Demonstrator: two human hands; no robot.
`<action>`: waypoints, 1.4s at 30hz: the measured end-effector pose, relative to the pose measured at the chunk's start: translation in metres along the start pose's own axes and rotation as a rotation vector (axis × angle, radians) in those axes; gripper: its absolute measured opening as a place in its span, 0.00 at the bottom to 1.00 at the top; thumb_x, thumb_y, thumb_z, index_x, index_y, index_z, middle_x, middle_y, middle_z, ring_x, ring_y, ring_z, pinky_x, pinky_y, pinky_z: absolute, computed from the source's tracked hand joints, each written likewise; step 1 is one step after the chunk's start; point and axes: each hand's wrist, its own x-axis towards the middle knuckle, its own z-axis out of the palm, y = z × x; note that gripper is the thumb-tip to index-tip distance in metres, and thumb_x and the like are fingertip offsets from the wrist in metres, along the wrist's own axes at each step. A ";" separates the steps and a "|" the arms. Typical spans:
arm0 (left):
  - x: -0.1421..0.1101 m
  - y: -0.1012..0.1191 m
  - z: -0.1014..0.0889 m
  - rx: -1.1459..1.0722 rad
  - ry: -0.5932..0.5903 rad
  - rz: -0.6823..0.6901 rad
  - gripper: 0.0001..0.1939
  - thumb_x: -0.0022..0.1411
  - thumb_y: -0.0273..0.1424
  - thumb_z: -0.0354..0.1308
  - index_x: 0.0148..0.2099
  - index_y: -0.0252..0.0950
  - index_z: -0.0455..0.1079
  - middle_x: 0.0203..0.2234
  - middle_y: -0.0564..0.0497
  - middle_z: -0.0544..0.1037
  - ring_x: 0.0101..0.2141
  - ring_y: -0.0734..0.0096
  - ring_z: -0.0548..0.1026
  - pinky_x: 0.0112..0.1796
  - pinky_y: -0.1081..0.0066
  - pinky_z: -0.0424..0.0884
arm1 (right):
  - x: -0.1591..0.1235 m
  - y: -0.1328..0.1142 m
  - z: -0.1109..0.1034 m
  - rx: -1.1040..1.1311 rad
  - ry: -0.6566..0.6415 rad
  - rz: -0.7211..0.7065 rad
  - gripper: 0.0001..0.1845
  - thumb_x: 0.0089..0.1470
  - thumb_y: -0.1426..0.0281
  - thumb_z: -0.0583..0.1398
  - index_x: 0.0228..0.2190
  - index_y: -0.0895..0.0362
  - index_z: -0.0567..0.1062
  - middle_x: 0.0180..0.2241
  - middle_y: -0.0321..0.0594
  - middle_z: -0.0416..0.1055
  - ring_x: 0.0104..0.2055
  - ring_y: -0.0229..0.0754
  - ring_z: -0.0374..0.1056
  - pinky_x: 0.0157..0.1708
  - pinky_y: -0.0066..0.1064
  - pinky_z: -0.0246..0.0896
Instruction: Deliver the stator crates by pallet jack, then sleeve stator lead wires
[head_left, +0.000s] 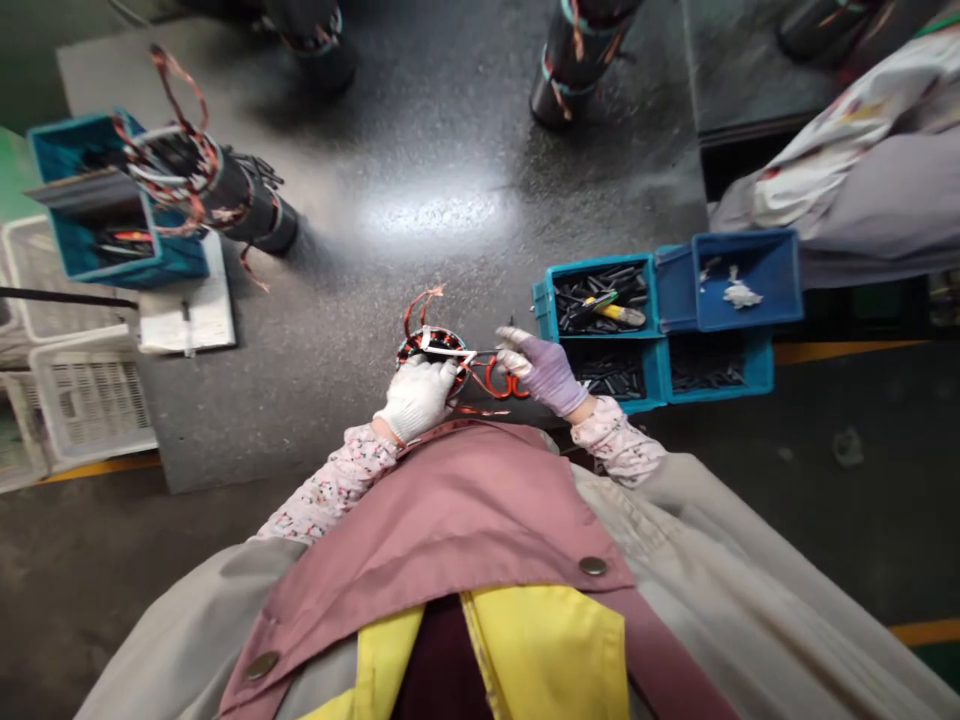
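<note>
Close to my body on the table stands a motor stator (412, 347) with copper windings and loose copper leads. My left hand (418, 398), in a white knitted glove, is closed over its near rim, fingertips among the leads. A white sleeved lead (448, 351) crosses the top of the stator toward the right. My right hand (544, 372), in a lavender glove with pale fingertips, is pinched at the end of a thin dark piece beside that lead; exactly what it grips is unclear. Orange-handled scissors (498, 380) lie between the two hands, partly hidden.
At right are blue bins (546, 300) of black tubes, a yellow-handled cutter (622, 314) and a blue tray (784, 280) with white bits. A taller stator (251, 210), teal bins (161, 268) and white baskets (94, 400) stand left. Another person's sleeve (840, 150) is upper right.
</note>
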 end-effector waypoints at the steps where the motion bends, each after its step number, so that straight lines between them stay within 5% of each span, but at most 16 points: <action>1: -0.001 -0.001 0.000 0.004 0.006 0.007 0.28 0.61 0.37 0.57 0.61 0.30 0.68 0.44 0.38 0.80 0.46 0.49 0.76 0.51 0.56 0.69 | -0.001 -0.002 0.006 -0.054 0.017 -0.008 0.13 0.58 0.67 0.60 0.43 0.56 0.79 0.35 0.40 0.80 0.33 0.41 0.75 0.38 0.30 0.69; 6: 0.001 -0.010 0.002 0.067 0.026 0.018 0.27 0.60 0.36 0.55 0.59 0.28 0.69 0.43 0.35 0.80 0.46 0.47 0.77 0.51 0.55 0.69 | -0.003 0.000 0.028 -0.157 0.096 -0.041 0.13 0.63 0.68 0.56 0.43 0.55 0.79 0.41 0.40 0.79 0.44 0.42 0.75 0.47 0.30 0.67; 9: 0.003 -0.013 0.002 0.092 0.020 0.018 0.28 0.61 0.39 0.54 0.59 0.28 0.70 0.40 0.35 0.81 0.43 0.46 0.78 0.50 0.53 0.70 | -0.024 0.029 -0.012 -0.186 0.166 0.031 0.19 0.64 0.69 0.54 0.53 0.56 0.75 0.46 0.41 0.78 0.47 0.41 0.74 0.50 0.31 0.67; 11: 0.003 -0.012 0.001 0.107 0.027 0.003 0.27 0.62 0.40 0.53 0.59 0.29 0.70 0.40 0.35 0.81 0.43 0.45 0.78 0.48 0.52 0.70 | -0.044 0.053 -0.054 -0.399 0.204 0.170 0.18 0.62 0.71 0.55 0.51 0.57 0.77 0.49 0.44 0.77 0.52 0.46 0.72 0.54 0.36 0.64; 15: 0.002 -0.008 -0.001 0.136 0.005 -0.044 0.25 0.61 0.40 0.53 0.54 0.30 0.72 0.40 0.35 0.81 0.44 0.44 0.77 0.46 0.54 0.70 | -0.058 0.083 -0.110 -0.866 -0.071 0.327 0.18 0.62 0.70 0.55 0.49 0.55 0.79 0.49 0.49 0.75 0.50 0.51 0.71 0.48 0.38 0.66; 20: 0.002 -0.004 -0.004 0.161 -0.017 -0.091 0.24 0.59 0.39 0.55 0.53 0.30 0.72 0.42 0.34 0.80 0.44 0.43 0.76 0.46 0.54 0.70 | -0.037 0.076 -0.098 -1.199 -0.432 0.059 0.17 0.61 0.69 0.58 0.50 0.55 0.78 0.53 0.54 0.69 0.52 0.56 0.66 0.41 0.38 0.63; 25: 0.002 0.000 -0.001 0.144 0.007 -0.110 0.27 0.58 0.39 0.56 0.56 0.29 0.71 0.44 0.34 0.79 0.47 0.43 0.75 0.47 0.54 0.70 | -0.028 0.073 -0.093 -1.300 -0.537 0.041 0.18 0.62 0.70 0.53 0.46 0.63 0.78 0.55 0.63 0.65 0.49 0.59 0.68 0.39 0.41 0.62; 29: 0.001 0.001 0.002 0.134 0.036 -0.094 0.27 0.59 0.39 0.56 0.57 0.29 0.70 0.43 0.35 0.80 0.46 0.45 0.76 0.47 0.56 0.70 | -0.025 0.077 -0.087 -1.256 -0.443 0.163 0.20 0.63 0.66 0.52 0.51 0.60 0.75 0.53 0.61 0.68 0.45 0.58 0.72 0.35 0.41 0.64; 32: 0.000 0.001 0.003 0.141 0.055 -0.081 0.26 0.59 0.38 0.56 0.56 0.29 0.71 0.41 0.36 0.80 0.44 0.47 0.77 0.47 0.56 0.70 | -0.022 0.079 -0.083 -1.171 -0.361 0.220 0.15 0.60 0.68 0.57 0.46 0.59 0.78 0.50 0.57 0.72 0.43 0.55 0.73 0.36 0.39 0.64; 35: 0.000 0.000 0.004 0.130 0.070 -0.061 0.25 0.59 0.37 0.56 0.56 0.29 0.71 0.41 0.37 0.80 0.43 0.48 0.77 0.47 0.57 0.70 | -0.024 0.080 -0.098 -0.970 -0.107 0.290 0.09 0.58 0.69 0.61 0.38 0.59 0.80 0.42 0.54 0.76 0.39 0.51 0.72 0.36 0.38 0.63; 39: 0.000 0.000 0.006 0.106 0.078 -0.049 0.25 0.60 0.38 0.56 0.56 0.30 0.71 0.41 0.37 0.81 0.43 0.48 0.77 0.48 0.56 0.69 | -0.033 0.076 -0.126 -0.610 0.315 0.286 0.10 0.60 0.72 0.59 0.41 0.62 0.79 0.39 0.57 0.76 0.42 0.52 0.70 0.44 0.43 0.61; 42: 0.000 -0.001 0.006 0.082 0.083 -0.047 0.24 0.61 0.39 0.55 0.55 0.30 0.72 0.40 0.37 0.81 0.43 0.48 0.77 0.48 0.56 0.69 | -0.038 0.064 -0.112 -0.211 0.494 0.218 0.12 0.59 0.69 0.58 0.41 0.61 0.78 0.43 0.53 0.76 0.39 0.47 0.70 0.40 0.39 0.65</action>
